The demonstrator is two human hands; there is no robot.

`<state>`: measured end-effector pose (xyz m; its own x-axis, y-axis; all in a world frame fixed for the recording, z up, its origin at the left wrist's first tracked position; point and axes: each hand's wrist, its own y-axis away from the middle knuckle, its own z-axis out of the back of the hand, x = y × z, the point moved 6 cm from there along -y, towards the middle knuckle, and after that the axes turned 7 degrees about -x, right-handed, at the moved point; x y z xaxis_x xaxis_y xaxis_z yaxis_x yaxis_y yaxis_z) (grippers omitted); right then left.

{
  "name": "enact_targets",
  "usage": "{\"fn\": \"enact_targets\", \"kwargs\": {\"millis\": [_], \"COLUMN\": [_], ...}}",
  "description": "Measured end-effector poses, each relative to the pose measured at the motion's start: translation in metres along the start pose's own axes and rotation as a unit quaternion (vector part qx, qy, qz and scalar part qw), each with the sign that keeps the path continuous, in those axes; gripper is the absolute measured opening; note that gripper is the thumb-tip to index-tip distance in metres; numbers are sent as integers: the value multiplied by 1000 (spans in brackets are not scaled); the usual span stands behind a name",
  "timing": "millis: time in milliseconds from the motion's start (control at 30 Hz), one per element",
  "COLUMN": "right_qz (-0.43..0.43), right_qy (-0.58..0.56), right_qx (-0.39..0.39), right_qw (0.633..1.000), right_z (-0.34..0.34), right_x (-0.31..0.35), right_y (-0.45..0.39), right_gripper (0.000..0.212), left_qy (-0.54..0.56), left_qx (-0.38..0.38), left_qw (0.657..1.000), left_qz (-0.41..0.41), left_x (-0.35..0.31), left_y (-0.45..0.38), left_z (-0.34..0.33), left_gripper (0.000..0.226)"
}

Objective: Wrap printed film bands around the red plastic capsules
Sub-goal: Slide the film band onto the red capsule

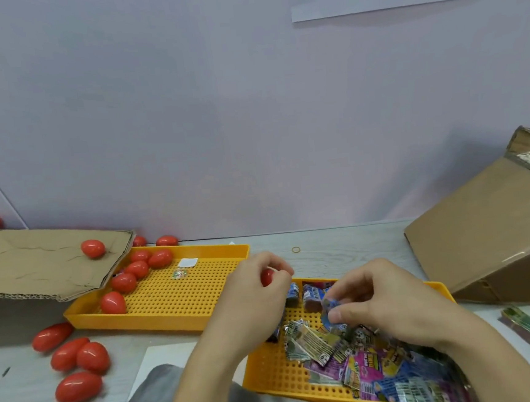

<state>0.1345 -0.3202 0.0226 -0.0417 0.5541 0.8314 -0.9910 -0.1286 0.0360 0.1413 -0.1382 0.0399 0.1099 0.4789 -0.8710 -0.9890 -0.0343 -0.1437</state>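
pale wood-grain table (341, 248), blank lilac wall (217, 108)

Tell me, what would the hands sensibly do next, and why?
Probably bring the two hands together and slip the blue printed film band, pinched by the right hand, over the red capsule gripped in the left hand. The capsule looks bare, and the band is lifted above the tray of loose bands.

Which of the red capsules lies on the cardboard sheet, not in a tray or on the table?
The single red capsule near the right edge of the flat cardboard sheet at the left. The others lie in the yellow tray, on the table, or in the left hand.
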Motion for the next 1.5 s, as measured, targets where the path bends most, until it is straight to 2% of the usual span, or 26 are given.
{"fn": "enact_targets", "kwargs": {"millis": [67, 133, 200, 333, 433, 567, 667, 833, 1000, 1100, 1167, 1300, 1367, 1500], "right_qz": [6, 23, 41, 60, 69, 84, 63, 19, 22, 8, -11, -9, 11, 45], "right_qy": [-46, -94, -144, -213, -232, -222, -251, -262, -266, -265, -278, -257, -232, -224], "right_qx": [-5, -31, -50, -63, -79, -55, -39, -39, -31, -31, -53, -143, -173, -184], "right_qw": [999, 995, 988, 973, 967, 970, 965, 964, 963, 964, 959, 956, 957, 956], "right_z": [2, 6, 9, 12, 15, 14, 9, 4, 1, -2, 0, 17, 24, 26], "right_x": [1, 5, 9, 14, 16, 19, 18, 13, 13, 9, 3, -6, -7, -5], "right_y": [0, -1, -1, 0, 0, 2, 1, -1, -3, -5, -7, -8, -8, -7], "right_gripper": [29, 39, 48, 53, 56, 48, 39, 27, 34, 30, 21, 9, 7, 10], "left_qy": [12, 22, -12, 33, 67, 118, 134, 79, 20, 11, 14, 82, 85, 130], "left_qx": [53, 110, 142, 100, 78, 5, -49, -86, -81, -68, -46, 19, 16, 9], "left_qw": [998, 994, 990, 994, 994, 993, 989, 988, 990, 991, 994, 996, 996, 991], "left_qz": [13, 7, -19, -24, -19, -22, -45, -100, -118, -118, -101, -13, -5, 14], "left_x": [-1, -3, -4, -3, -5, -6, -9, -15, -17, -18, -16, -7, -7, -5], "left_y": [2, 6, 10, 7, 6, 4, 3, 4, 5, 7, 8, 9, 7, 4], "left_z": [-8, -15, -19, -18, -17, -13, -14, -13, -15, -15, -17, -26, -26, -25], "left_gripper": [29, 19, 27, 9, 5, 6, 9, 16, 21, 20, 17, 22, 21, 36]}}
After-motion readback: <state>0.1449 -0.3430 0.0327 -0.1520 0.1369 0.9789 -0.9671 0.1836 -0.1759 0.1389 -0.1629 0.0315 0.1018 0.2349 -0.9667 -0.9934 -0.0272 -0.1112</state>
